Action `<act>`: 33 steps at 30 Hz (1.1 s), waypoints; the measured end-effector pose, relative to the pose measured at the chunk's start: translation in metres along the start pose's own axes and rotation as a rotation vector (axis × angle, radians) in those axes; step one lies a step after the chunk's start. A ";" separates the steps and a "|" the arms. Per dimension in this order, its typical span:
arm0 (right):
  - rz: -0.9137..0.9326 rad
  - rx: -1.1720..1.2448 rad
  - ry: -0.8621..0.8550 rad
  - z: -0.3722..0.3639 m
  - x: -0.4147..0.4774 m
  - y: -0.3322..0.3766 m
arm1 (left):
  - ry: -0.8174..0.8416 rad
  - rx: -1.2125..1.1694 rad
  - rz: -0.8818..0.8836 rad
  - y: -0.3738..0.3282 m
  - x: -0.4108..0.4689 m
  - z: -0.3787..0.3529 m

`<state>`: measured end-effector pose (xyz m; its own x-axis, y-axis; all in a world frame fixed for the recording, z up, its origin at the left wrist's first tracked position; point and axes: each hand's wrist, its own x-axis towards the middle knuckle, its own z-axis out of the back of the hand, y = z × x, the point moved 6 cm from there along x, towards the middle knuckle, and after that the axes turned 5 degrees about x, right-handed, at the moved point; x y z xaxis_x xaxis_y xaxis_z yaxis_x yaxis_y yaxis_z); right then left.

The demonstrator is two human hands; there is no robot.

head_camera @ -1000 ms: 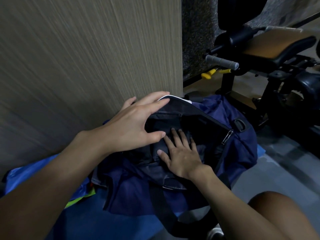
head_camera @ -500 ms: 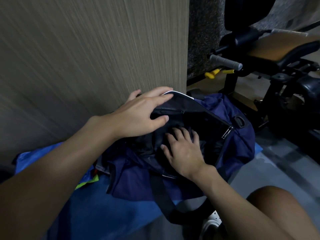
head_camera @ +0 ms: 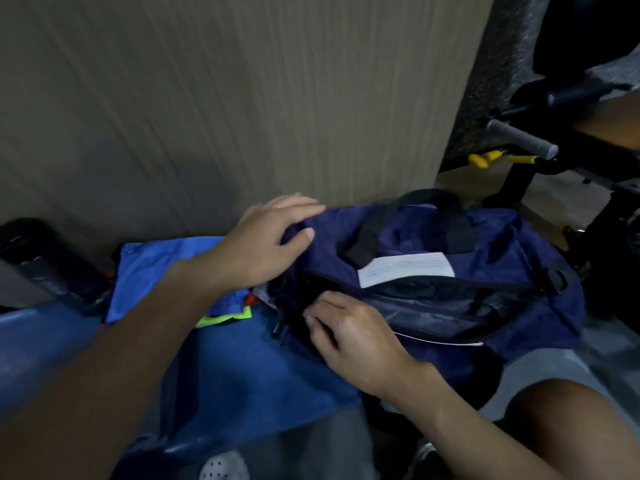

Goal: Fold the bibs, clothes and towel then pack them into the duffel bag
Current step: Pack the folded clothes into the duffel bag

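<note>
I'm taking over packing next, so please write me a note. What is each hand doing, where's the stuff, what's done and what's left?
Left hand: grips the left end of the navy duffel bag.
Right hand: fingers are curled at the edge of the bag's opening and seem to pinch it. It is too dark to tell if that is the zip pull.
Things: the bag lies by the wall, partly open, with dark fabric inside. A bright blue garment and a neon yellow piece lie outside, left of the bag.
Done: some dark items look packed.
Left: fold and pack the pieces outside.
</note>
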<state>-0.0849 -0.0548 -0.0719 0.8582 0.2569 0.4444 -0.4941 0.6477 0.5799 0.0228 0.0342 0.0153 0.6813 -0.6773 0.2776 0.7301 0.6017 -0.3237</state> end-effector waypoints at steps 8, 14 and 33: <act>0.013 0.161 0.080 -0.058 0.044 0.043 | -0.238 -0.003 0.421 0.148 -0.120 0.013; -0.205 0.228 0.049 -0.098 0.108 0.034 | -0.269 0.261 0.573 0.181 -0.160 0.009; -0.900 0.678 -0.327 -0.140 0.178 -0.043 | -0.028 0.317 0.715 0.201 -0.167 -0.001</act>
<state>0.1086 0.0638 -0.1136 0.9084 -0.3591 -0.2141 0.2150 -0.0381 0.9759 0.0560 0.2680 -0.0974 0.9898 -0.0715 0.1233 0.0909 0.9829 -0.1601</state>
